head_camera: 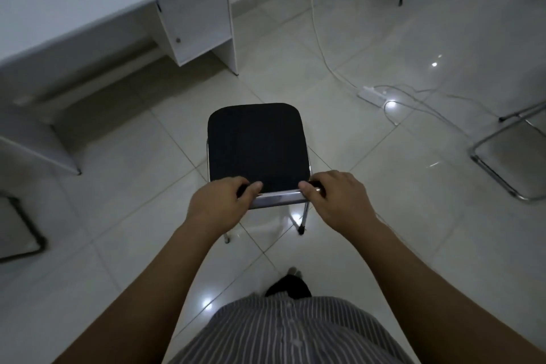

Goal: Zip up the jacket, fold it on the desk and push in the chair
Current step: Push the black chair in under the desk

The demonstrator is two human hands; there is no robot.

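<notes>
Two hands, left hand (218, 201) and right hand (336, 198), close their fingers around one chair (255, 145) beside one desk (88, 3).

Bare forearms, no sleeves in sight, no watch or rings on the left hand (217, 199) or the right hand (339, 196). Grey shirt (283, 334) with thin white vertical stripes, buttoned down the front. One dark shoe (288, 287) below.

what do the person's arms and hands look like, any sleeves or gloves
Both forearms are bare, with no sleeves reaching them. The left hand and right hand wear no gloves, and no rings or watch are visible. A grey-and-white striped button shirt covers the torso.
</notes>
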